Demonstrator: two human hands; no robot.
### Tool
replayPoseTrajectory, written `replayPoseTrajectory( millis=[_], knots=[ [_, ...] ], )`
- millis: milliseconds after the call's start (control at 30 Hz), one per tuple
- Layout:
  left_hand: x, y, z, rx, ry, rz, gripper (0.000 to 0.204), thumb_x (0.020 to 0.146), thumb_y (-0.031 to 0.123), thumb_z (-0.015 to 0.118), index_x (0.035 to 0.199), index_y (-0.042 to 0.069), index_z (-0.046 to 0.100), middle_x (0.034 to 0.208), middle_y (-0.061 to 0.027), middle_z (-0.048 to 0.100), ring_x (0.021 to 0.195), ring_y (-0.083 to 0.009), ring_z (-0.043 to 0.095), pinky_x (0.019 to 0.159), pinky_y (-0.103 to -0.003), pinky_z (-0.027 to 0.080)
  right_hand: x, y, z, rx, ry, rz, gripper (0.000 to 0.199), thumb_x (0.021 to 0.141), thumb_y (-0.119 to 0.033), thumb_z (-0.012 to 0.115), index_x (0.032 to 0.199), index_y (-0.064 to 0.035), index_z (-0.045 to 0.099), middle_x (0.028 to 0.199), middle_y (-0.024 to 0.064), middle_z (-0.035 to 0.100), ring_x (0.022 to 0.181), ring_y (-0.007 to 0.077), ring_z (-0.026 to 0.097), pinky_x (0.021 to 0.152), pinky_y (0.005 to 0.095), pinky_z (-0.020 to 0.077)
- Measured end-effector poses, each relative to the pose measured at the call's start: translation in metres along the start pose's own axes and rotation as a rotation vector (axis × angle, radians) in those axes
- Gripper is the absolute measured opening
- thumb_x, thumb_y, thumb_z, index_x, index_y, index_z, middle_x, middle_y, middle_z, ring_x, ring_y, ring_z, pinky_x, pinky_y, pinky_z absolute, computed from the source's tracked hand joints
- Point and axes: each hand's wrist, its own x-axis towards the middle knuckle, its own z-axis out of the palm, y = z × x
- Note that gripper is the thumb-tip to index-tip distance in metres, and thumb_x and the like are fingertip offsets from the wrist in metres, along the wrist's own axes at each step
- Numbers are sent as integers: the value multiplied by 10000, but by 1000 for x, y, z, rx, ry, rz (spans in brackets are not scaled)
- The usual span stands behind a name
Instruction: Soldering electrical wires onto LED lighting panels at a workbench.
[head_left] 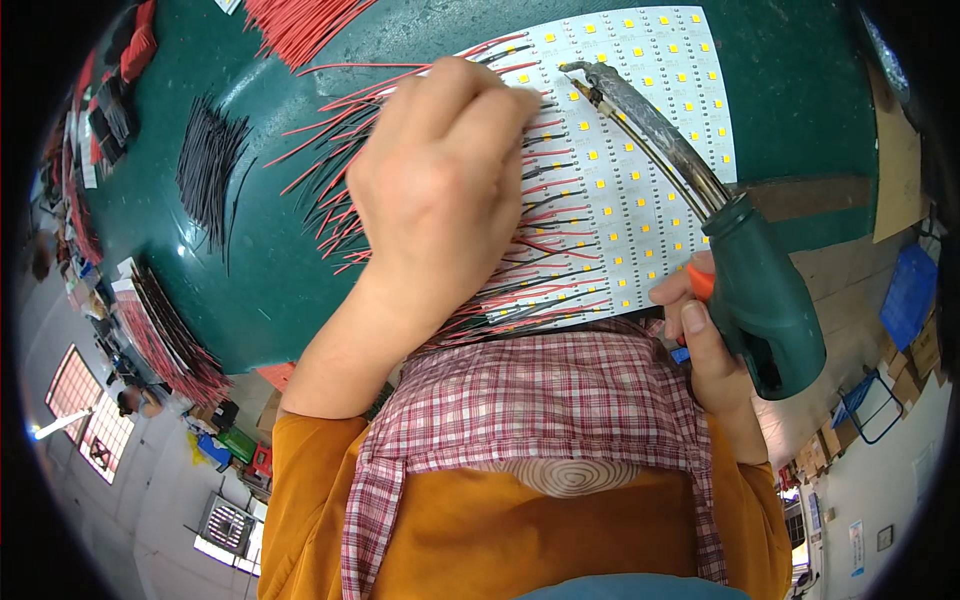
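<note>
Apparently soldering wires [335,205] onto LED board [660,150]
Left hand [440,170] curled, grip unclear; right hand [712,345] holds soldering gun [768,290]; next likely needs steadiness.

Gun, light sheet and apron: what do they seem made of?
Gun: probably moulded plastic, dull green and rounded; its shaft looks metal, with a brassy shine near the handle. Sheet: coated board or film, by its smooth white face; core hidden. Apron: woven cloth, perhaps cotton, by its matte checks and creases.

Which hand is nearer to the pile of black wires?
Left. The left hand is right of the pile, at the LED board; the right hand, gripping the soldering gun, is farther right.
</note>
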Motion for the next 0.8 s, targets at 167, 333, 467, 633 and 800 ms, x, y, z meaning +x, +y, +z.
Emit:
replayPoseTrajectory(
  millis=[167, 333, 467, 633, 800],
  knots=[
    [4, -7, 8, 98, 33, -12, 171, 663, -15, 654, 808, 73, 662, 717, -33, 547, 645, -203, 549, 543, -314, 459, 4, -2, 3, -24, -10, -4, 225, 907, -66, 498, 1127, -32, 462, 917, 133, 607, 648, 90, 463, 590, 232, 428],
    [3, -9, 12, 173, 60, 45, 192, 607, 25, 640, 788, 91, 647, 732, -12, 538, 660, -189, 544, 512, -303, 460, 6, -3, 3, -42, -11, 6, 174, 905, -58, 503, 1072, -33, 462, 922, 138, 605, 650, 89, 465, 594, 234, 433],
    [3, -8, 11, 183, 52, 58, 193, 594, 31, 635, 779, 87, 639, 738, -13, 543, 666, -186, 547, 506, -297, 464, 6, -7, 5, -27, 8, 80, 131, 909, -89, 508, 1022, -23, 498, 903, 115, 600, 654, 86, 471, 599, 231, 433],
    [3, -7, 12, 206, 58, 68, 193, 590, 31, 632, 776, 80, 637, 745, -18, 549, 671, -190, 550, 508, -296, 468, 8, -10, 7, -86, 1, 120, 153, 917, -153, 508, 927, -11, 563, 855, 68, 585, 656, 78, 477, 596, 224, 427],
    [3, -3, 10, 148, 21, -5, 182, 665, -18, 662, 819, 78, 674, 701, -37, 544, 635, -217, 539, 558, -324, 450, 7, -11, 8, 45, 46, 141, 158, 914, -132, 502, 992, -7, 557, 844, 72, 595, 648, 81, 479, 586, 225, 422]
  ],
)
